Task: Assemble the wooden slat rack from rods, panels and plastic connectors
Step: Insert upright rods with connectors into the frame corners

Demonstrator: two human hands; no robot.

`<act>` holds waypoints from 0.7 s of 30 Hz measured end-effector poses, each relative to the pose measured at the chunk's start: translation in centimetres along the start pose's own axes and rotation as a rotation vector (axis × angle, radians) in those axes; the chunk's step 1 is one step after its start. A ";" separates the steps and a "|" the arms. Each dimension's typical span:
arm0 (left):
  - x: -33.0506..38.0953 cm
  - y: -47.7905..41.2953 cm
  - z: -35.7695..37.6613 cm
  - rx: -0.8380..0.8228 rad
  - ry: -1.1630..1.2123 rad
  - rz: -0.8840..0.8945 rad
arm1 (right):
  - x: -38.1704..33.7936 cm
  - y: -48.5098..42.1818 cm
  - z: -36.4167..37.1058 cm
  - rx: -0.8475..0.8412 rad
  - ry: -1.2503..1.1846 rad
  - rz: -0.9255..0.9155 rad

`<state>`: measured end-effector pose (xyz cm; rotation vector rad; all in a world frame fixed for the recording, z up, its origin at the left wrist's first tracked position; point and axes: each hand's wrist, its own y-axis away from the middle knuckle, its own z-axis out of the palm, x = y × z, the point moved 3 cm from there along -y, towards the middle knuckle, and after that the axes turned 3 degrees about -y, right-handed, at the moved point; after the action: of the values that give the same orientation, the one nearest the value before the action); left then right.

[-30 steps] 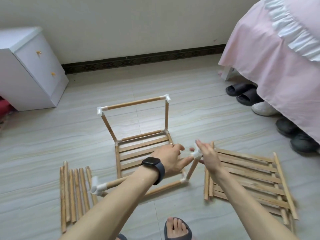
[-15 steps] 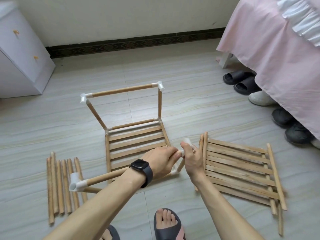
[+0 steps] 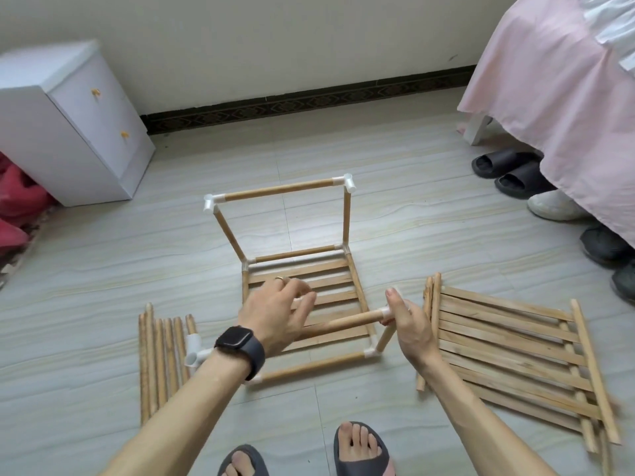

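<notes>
While the right hand (image 3: 410, 326) pinches the white plastic corner connector (image 3: 387, 313) of the half-built wooden slat rack (image 3: 278, 191), the round wooden rod (image 3: 343, 322) runs leftward from it, just under the loosely spread left hand (image 3: 278, 314).

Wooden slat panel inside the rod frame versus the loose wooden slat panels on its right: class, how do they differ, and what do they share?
The wooden slat panel in the frame is bordered by wooden rods and white plastic connectors; the loose wooden slat panels have none. The framed panel is single and square to its rods; the loose panels overlap askew. Both are pale wooden slats lying flat.
</notes>
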<state>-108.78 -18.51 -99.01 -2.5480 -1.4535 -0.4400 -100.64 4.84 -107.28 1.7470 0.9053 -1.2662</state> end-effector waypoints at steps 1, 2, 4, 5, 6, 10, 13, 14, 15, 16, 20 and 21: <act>-2.4 1.0 -1.1 0.102 -0.037 -0.082 | -0.1 -0.4 -0.3 -0.022 0.010 0.026; -4.8 2.0 -1.9 0.171 -0.088 -0.172 | -0.3 -0.8 -0.5 -0.040 0.017 0.044; -8.8 4.1 -2.5 0.208 -0.108 -0.393 | -1.2 -1.7 -0.5 -0.084 0.026 0.040; -10.5 5.0 -2.3 0.190 0.002 -0.518 | -1.7 -2.0 -0.3 -0.105 0.024 0.029; -11.8 5.8 -1.7 0.160 0.220 -0.641 | -2.0 -2.3 0.0 -0.120 0.019 0.022; -13.0 7.3 1.0 0.124 0.908 -0.856 | -2.0 -2.1 1.0 -0.059 0.002 0.032; -12.8 6.5 1.1 0.238 0.894 -0.900 | -1.4 -1.5 1.3 0.083 0.029 0.015; -12.9 6.2 1.1 0.252 0.865 -0.919 | -1.2 -1.2 1.6 0.128 0.039 0.009; -13.0 5.9 1.2 0.254 0.846 -0.934 | -1.0 -1.0 1.8 0.163 0.047 -0.005; -13.0 5.7 1.3 0.250 0.836 -0.938 | -0.9 -0.7 2.1 0.188 0.057 -0.027; -13.2 5.5 1.9 0.243 0.800 -0.932 | -0.5 -0.1 2.6 0.216 0.025 -0.037; -13.3 5.3 2.0 0.247 0.796 -0.934 | -0.4 0.1 2.6 0.224 0.011 -0.036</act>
<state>-110.26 -31.42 -105.44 -1.1084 -2.0148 -1.1228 -101.73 2.45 -107.42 1.9194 0.8301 -1.4288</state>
